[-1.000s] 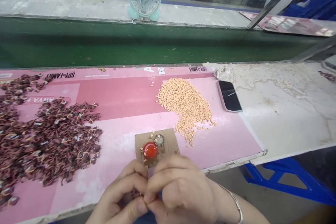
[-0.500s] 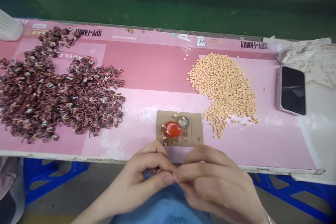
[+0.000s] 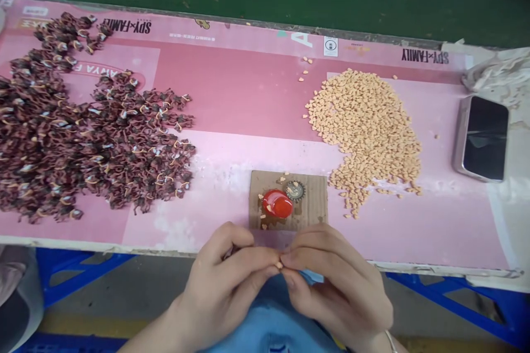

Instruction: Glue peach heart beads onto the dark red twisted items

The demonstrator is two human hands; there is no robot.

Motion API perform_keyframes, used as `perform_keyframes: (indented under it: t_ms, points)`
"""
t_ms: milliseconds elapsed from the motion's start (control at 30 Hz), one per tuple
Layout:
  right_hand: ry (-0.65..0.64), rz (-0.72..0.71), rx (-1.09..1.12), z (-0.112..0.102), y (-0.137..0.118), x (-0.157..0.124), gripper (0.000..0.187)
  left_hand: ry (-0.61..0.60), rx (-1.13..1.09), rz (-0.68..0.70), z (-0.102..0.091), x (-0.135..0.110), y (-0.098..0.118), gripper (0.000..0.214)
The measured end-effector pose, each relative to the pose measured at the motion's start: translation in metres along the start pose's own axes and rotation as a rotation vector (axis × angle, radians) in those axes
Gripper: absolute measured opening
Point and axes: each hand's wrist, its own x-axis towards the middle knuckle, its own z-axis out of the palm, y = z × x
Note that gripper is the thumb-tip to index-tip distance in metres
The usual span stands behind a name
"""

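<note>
Fingers of the left hand [image 3: 223,278] and right hand [image 3: 335,281] meet in a closed pinching grip on a tiny peach-coloured heart-shaped flake [image 3: 279,265], just below a brown cardboard square [image 3: 310,198] bearing a glossy red dome [image 3: 277,203].

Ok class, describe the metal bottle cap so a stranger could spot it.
On the pink printed mat, find the brown cardboard square. The crimped cap lies on it, just right of a glossy red blob; its ridged metal rim sets it apart.
</note>
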Motion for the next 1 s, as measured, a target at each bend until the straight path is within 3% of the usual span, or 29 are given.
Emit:
perform_keyframes:
  t_ms: [100, 267, 400, 533, 733, 867, 1000]
  points:
    - [-0.005, -0.005, -0.047, 0.002, -0.001, -0.001, 0.015, 0.016, 0.172, 0.102, 0.004, 0.002, 0.001, 0.026]
    - [-0.075, -0.011, -0.080, 0.000, 0.002, 0.001, 0.014, 0.011, 0.299, 0.147, 0.009, 0.005, 0.001, 0.026]
    - [-0.055, 0.020, -0.032, -0.005, 0.009, 0.003, 0.012, -0.008, 0.261, 0.111, 0.008, 0.005, 0.002, 0.024]
    - [0.004, 0.040, -0.161, -0.012, 0.022, 0.007, 0.016, -0.007, 0.242, 0.058, 0.004, 0.002, 0.000, 0.024]
    - [-0.045, 0.010, -0.347, -0.016, 0.034, 0.010, 0.015, 0.055, 0.157, -0.015, 0.000, -0.006, -0.009, 0.030]
    - [-0.065, 0.010, -0.403, -0.017, 0.034, 0.009, 0.016, 0.144, -0.027, -0.083, 0.001, -0.011, -0.016, 0.034]
    - [-0.077, -0.018, -0.431, -0.017, 0.033, 0.009, 0.017, 0.132, -0.079, -0.076, 0.000, -0.011, -0.021, 0.034]
